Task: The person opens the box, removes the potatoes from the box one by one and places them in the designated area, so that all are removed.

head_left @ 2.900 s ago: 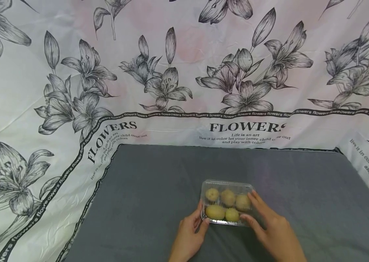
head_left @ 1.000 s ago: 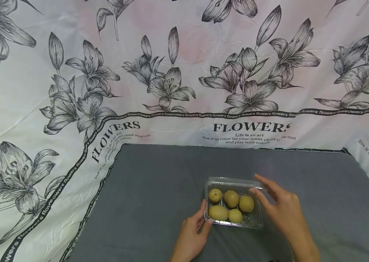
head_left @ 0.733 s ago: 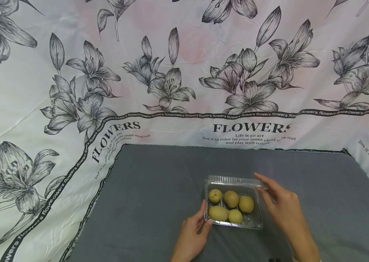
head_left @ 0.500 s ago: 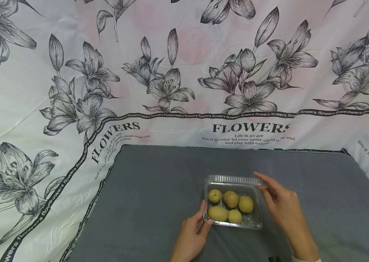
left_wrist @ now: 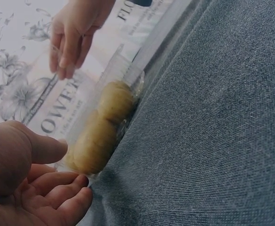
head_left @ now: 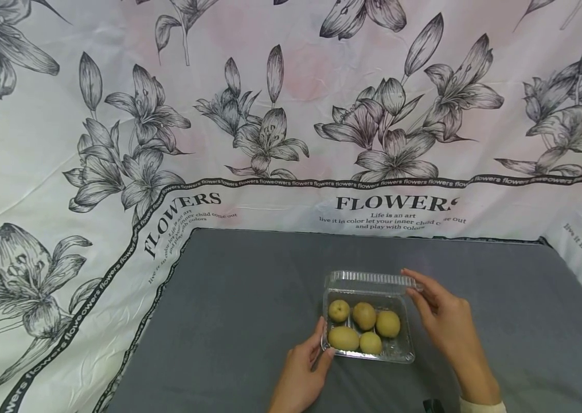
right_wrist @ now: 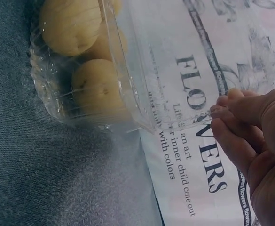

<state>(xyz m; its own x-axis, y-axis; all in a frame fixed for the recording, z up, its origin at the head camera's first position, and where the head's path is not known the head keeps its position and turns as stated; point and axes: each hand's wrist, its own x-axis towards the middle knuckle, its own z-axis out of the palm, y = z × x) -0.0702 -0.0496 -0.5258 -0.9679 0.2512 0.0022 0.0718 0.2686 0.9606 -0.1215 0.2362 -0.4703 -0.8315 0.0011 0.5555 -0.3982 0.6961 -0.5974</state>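
A clear plastic clamshell box (head_left: 400,349) stands on the grey cloth, its lid (head_left: 368,279) raised along the far side. Several yellow potatoes (head_left: 344,338) lie inside, with bare tray floor at the right end. My left hand (head_left: 300,370) holds the box's near left corner between thumb and fingers. At the lid's right edge, my right hand (head_left: 446,321) pinches the plastic with thumb and fingertips. The right wrist view shows that pinch on the transparent lid (right_wrist: 175,126) beside the potatoes (right_wrist: 97,89).
Grey cloth (head_left: 239,310) covers the table around the box. Behind it hangs a white sheet (head_left: 270,206) printed with lilies and lettering. A small dark object (head_left: 432,406) shows at the bottom edge of the head view.
The lid was down over the potatoes earlier and now stands lifted toward the far side. My right hand moved from the box's right side up to the lid's edge. The left hand keeps its hold.
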